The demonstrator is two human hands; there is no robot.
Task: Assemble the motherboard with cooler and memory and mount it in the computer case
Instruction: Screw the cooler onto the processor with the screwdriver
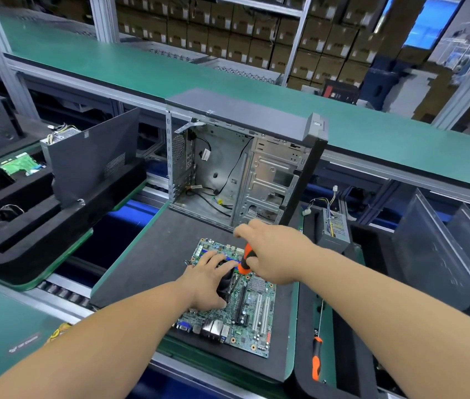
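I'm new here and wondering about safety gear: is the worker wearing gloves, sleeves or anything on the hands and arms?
No. The left hand and right hand are bare, without gloves, and no rings, watch or wrist strap show. Both forearms are uncovered as far as the picture reaches; no sleeve comes into view.

Both bare forearms reach forward, pretty much side by side. Left hand [207, 279] lies palm down, fingers [218, 258] spread and lightly curved. Right hand [274, 251] sits just right of those fingertips, curled tight into a grip, thumb probably tucked underneath.
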